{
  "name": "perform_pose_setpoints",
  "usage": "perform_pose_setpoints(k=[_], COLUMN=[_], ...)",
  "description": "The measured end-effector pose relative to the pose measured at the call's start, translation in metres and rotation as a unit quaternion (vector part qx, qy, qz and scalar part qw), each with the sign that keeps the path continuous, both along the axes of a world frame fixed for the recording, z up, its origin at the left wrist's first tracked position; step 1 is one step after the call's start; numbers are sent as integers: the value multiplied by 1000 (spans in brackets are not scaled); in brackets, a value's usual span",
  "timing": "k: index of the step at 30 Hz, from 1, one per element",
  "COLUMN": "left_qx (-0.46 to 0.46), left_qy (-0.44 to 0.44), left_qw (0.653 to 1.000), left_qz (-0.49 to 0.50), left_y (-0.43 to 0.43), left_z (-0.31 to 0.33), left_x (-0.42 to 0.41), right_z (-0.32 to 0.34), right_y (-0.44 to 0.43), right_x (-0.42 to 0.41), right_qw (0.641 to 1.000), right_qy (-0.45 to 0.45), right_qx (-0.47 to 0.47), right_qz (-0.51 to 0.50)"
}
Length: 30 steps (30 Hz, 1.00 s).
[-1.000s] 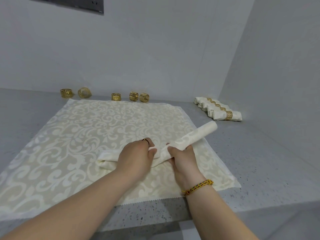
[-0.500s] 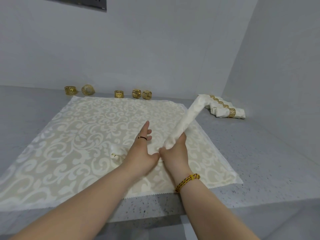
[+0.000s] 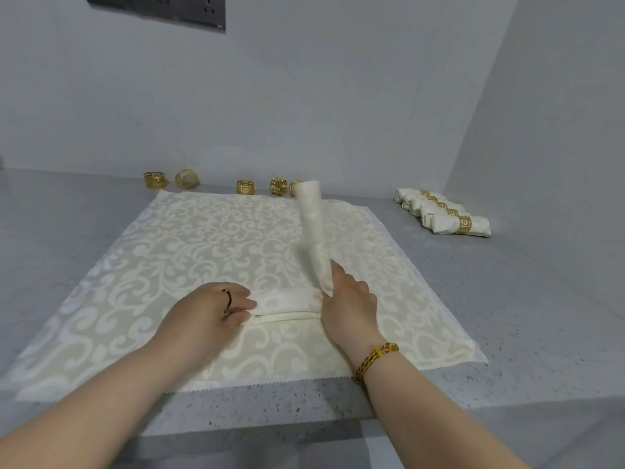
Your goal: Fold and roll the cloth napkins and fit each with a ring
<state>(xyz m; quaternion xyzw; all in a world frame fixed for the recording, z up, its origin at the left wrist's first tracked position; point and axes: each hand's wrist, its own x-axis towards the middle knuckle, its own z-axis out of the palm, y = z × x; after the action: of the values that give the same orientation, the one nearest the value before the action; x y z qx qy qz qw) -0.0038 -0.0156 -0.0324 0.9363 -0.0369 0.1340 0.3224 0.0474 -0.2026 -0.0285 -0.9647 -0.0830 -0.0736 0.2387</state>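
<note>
A cream rolled napkin [image 3: 313, 225] lies bent in two on the large patterned cloth [image 3: 203, 248]. Its left half [image 3: 287, 304] lies flat, and my left hand [image 3: 206, 309] presses down on that end with the fingers laid over it. My right hand [image 3: 348, 299] grips the roll at the bend and holds the other half raised, pointing up and away. Several gold rings stand along the back wall, among them one at the far left [image 3: 155, 180] and one in the middle [image 3: 246, 187]. The raised roll partly hides the rightmost ring [image 3: 293, 187].
Several finished napkins with gold rings [image 3: 443, 216] lie in a row at the back right, by the side wall. The grey speckled counter [image 3: 507, 316] ends at a front edge [image 3: 270, 411] just before the cloth. A dark socket panel [image 3: 159, 8] sits high on the back wall.
My right hand has swung the raised half of the roll from pointing right toward upright and leftward. My left hand has shifted left and settled on the flat half's end.
</note>
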Motion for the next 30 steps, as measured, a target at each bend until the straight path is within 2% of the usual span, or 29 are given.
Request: perform_pose_setpoints(k=[5,9,13,19,21,24,26,30], left_qx=[-21,-70,0,44,43,61,80,89], left_qy=[-20,-51,-129,-18,-24,-28,-31,-48], left_qw=[999,994,988,999,999,998,996,994], left_qz=[14,65,80,3,5,20,30,38], left_y=[-1,-2,3,2,3,1,-1,-2], left_z=[-1,5,16,21,21,19,17,11], left_x=[-2,-6,-4,15,15,8,4,1], right_z=[2,0,-1,-1,0,4,10,22], right_y=[-5,2,-1,-5,-9,-18,-23,-33], right_x=[-3,-3,-4,-2,0,1,-1,-1], right_qw=[988,969,977,980,987,990,975,947], right_qy=[-26,-157,-70,-63,-38,37,95,179], right_qx=[-142,-176,-166,-153,-115,33,106,158], right_qz=[59,78,111,108,108,133,173,213])
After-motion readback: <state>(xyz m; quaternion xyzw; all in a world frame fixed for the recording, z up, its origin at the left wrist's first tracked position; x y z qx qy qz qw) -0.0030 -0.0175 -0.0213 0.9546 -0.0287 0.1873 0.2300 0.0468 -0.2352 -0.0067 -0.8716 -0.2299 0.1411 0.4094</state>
